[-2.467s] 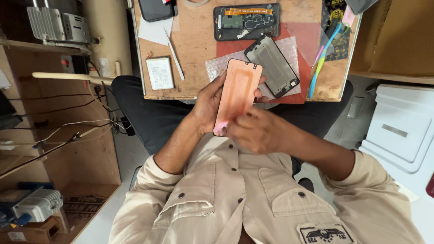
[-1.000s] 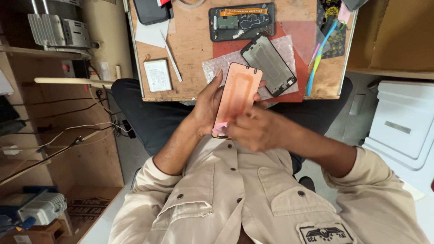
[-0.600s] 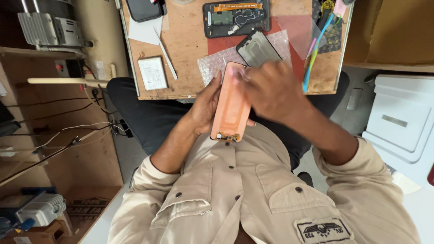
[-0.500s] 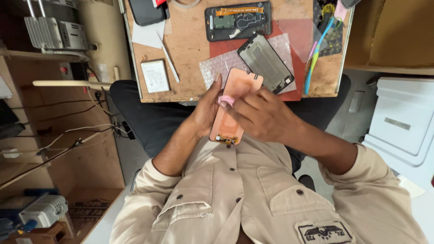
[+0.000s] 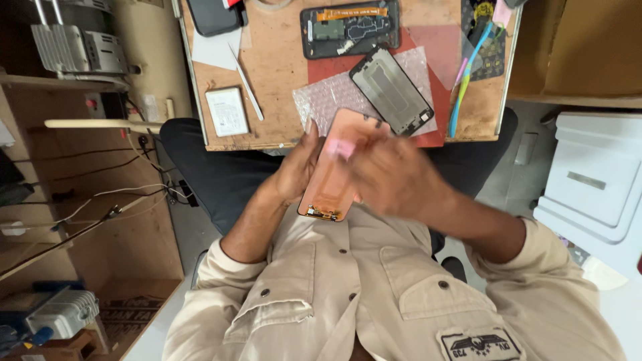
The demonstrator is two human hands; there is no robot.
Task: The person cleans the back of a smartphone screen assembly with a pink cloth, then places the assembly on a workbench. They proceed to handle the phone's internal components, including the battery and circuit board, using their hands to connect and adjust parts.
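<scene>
We held the copper-coloured phone screen panel above our lap, just short of the table edge. Our left hand gripped its left side, fingers closed around it. Our right hand, blurred, pressed a small pink piece against the panel; we could not tell how those fingers lay. On the table a dark phone frame rested on bubble wrap.

Desk crowded: phone frame, opened phone, battery; bare wood between.
</scene>
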